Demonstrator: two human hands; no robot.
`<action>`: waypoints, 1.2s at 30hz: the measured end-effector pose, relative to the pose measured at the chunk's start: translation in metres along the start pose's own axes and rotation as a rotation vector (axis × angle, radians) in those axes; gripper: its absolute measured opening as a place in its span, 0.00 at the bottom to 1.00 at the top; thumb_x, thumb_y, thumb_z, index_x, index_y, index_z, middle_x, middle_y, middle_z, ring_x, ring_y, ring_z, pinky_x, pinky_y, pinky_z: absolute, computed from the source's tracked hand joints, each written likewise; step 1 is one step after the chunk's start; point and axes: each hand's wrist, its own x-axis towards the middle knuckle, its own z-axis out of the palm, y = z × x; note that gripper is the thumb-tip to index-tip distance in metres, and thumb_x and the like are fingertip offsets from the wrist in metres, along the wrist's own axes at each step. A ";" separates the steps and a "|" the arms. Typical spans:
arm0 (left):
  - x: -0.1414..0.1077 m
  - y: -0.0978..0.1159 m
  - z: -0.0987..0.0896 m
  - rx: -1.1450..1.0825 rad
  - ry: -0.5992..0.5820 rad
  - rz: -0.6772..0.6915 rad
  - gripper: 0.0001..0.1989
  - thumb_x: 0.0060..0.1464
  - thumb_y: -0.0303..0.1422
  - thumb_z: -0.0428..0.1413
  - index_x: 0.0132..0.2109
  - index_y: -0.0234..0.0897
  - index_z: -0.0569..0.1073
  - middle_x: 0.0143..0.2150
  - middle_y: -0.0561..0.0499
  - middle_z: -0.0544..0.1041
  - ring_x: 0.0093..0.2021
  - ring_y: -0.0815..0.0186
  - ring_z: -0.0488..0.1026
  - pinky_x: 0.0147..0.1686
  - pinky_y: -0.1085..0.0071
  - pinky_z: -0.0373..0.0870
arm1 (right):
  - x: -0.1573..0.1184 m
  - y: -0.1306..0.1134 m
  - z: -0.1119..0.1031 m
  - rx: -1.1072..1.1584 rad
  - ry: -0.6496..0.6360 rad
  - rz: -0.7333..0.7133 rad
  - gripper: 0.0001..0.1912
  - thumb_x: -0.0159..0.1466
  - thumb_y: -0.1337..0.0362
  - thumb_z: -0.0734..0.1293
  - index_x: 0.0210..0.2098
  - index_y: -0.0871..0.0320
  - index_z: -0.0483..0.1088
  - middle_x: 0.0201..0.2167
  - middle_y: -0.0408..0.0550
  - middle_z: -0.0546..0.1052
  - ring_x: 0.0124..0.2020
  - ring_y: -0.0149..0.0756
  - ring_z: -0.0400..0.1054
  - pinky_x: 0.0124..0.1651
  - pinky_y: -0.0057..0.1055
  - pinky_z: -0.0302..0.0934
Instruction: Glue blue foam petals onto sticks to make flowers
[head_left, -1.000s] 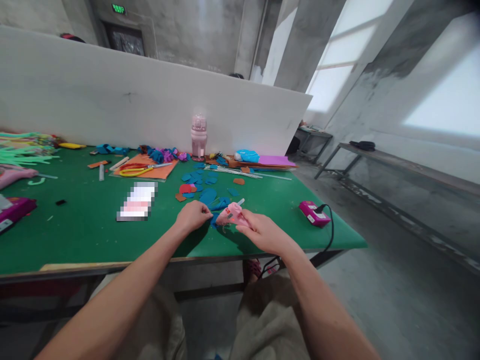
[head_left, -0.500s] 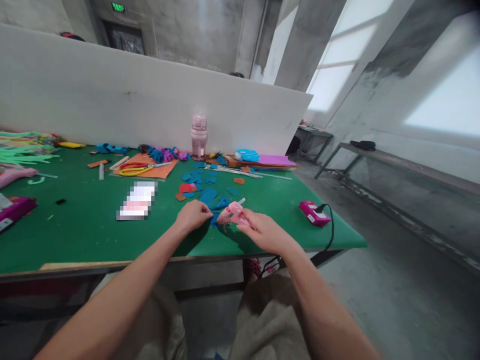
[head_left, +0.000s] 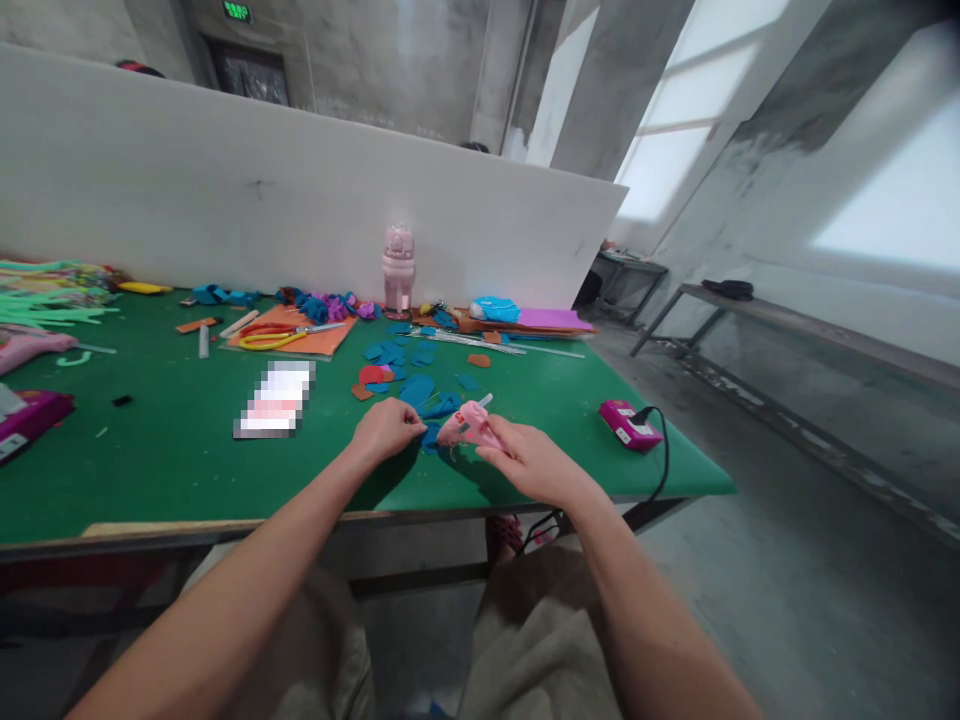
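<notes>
My right hand (head_left: 529,460) is closed around the handle of a pink hot glue gun (head_left: 469,425), a glue stick poking out of its back end. The gun's nozzle points left and down at a small blue felt piece (head_left: 430,438) on the table. My left hand (head_left: 388,428) is closed in a pinch beside that piece; its fingertips touch or nearly touch the blue edge, and what lies between them is too small to make out. Blue cut pieces (head_left: 417,390) lie just beyond the hands, with a red piece (head_left: 371,374) to their left.
On the green table (head_left: 172,470) lie a phone (head_left: 275,400), yellow-and-red-handled scissors (head_left: 274,337) and an orange sheet (head_left: 330,341). A pink bottle (head_left: 398,272) stands against a white board (head_left: 315,190). At right sits a magenta power socket (head_left: 630,426) with a black cord.
Almost nothing differs. The glue gun and my right hand have shifted very slightly to the right; my left hand keeps its pinch in place.
</notes>
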 end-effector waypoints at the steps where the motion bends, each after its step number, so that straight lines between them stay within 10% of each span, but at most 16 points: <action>1: 0.000 0.000 0.000 0.000 -0.001 0.001 0.13 0.45 0.39 0.52 0.27 0.36 0.77 0.24 0.49 0.75 0.25 0.66 0.68 0.22 0.72 0.53 | 0.000 0.000 0.000 -0.003 -0.001 0.001 0.15 0.64 0.62 0.57 0.48 0.61 0.61 0.39 0.53 0.73 0.38 0.39 0.66 0.37 0.29 0.53; 36: -0.001 -0.001 -0.001 0.009 -0.011 0.003 0.13 0.45 0.40 0.52 0.27 0.37 0.77 0.24 0.50 0.75 0.25 0.67 0.68 0.22 0.73 0.53 | 0.000 0.006 -0.001 -0.018 0.000 0.023 0.09 0.64 0.61 0.57 0.39 0.60 0.63 0.36 0.51 0.73 0.36 0.37 0.66 0.36 0.28 0.52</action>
